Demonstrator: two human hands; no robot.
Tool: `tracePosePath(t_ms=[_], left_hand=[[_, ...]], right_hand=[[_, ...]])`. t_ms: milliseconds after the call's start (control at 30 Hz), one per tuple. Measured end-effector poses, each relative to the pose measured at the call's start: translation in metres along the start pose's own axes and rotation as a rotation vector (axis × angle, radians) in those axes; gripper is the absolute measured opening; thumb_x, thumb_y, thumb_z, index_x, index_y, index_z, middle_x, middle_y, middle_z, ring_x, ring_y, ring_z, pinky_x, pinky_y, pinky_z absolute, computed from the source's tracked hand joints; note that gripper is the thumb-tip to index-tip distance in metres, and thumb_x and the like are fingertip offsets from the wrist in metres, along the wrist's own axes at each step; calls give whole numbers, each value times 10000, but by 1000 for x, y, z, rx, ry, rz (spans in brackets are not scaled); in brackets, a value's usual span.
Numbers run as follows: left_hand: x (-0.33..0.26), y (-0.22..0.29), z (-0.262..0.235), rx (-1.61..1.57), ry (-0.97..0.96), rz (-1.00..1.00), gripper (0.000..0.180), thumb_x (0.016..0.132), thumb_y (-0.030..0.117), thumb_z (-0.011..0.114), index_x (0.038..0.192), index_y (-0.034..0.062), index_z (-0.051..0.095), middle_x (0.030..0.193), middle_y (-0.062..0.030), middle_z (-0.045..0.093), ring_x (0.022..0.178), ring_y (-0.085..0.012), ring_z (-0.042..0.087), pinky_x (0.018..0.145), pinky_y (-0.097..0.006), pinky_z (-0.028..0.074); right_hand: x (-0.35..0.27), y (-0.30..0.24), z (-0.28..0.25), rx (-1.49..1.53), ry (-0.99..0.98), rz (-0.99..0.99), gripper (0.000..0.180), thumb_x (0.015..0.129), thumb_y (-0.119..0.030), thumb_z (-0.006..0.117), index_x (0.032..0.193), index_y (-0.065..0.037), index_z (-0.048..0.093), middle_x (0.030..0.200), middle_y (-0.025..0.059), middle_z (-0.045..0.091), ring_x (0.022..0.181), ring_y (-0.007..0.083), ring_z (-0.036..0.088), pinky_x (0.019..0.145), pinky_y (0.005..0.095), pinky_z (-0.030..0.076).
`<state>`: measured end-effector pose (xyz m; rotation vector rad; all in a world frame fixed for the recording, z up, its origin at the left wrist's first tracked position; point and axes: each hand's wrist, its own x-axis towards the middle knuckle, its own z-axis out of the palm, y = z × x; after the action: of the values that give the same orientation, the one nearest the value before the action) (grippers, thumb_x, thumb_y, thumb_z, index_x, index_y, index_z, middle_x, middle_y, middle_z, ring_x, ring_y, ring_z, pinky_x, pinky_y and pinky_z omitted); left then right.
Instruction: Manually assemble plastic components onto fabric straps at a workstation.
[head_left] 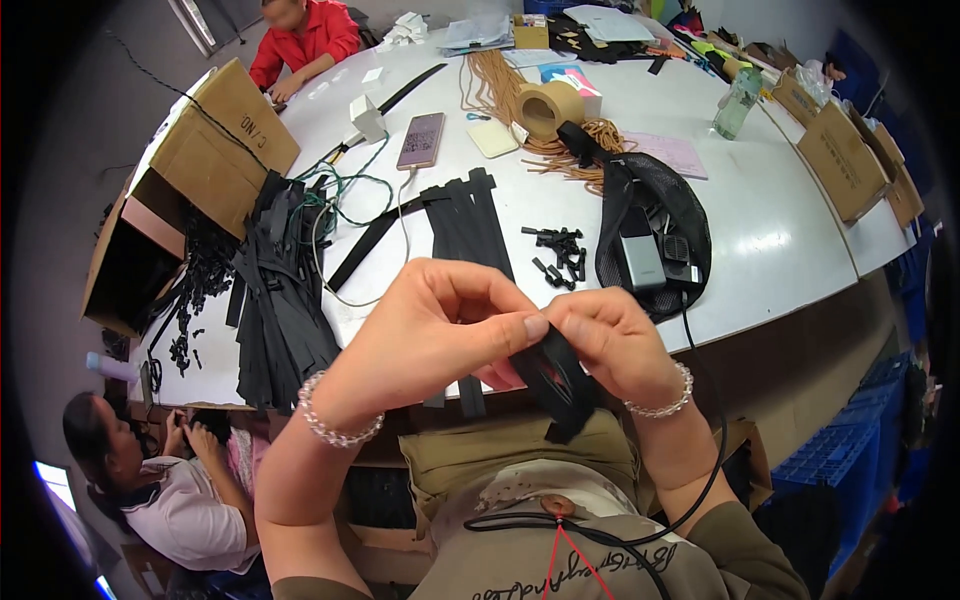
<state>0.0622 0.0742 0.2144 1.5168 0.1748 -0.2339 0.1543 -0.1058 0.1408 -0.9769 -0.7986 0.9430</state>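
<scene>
My left hand (452,325) and my right hand (622,345) meet above the table's near edge. Each is closed in a pinch on a black fabric strap (572,395), which hangs down in a loop below my fingers. What lies right between the fingertips is hidden. Just beyond my hands, a bundle of flat black straps (468,222) lies on the white table. To its right sits a small heap of black plastic pieces (560,255).
A large pile of black straps (285,290) lies left, beside a tipped cardboard box (225,150) spilling small black parts. A black mesh pouch (655,190) with a power bank stands right. Beyond are a phone (421,140), tan cords and a tape roll (550,108). Two people sit nearby.
</scene>
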Motion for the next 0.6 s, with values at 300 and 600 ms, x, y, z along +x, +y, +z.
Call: tracePosePath(t_ms=[300,600], left_hand=[[17,-50,-18,-33,87,-49,173,873,144,635,874,-28,618,743,-53,628,608,-130,649,556,-234,557],[15,-78,-22,-191,-83,-159,161,895,159,603,894,1,576,788,-67,638,648,-149,666,602,-254,577]], right_hand=[[0,44,-5,-18,180,-23,164,939,-138,524,1020,3,545,850,-13,582,759,19,539,665,169,442],[-1,56,-15,208,-22,195,163,880,-50,591,1029,14,577,936,46,642,844,57,604,741,179,486]])
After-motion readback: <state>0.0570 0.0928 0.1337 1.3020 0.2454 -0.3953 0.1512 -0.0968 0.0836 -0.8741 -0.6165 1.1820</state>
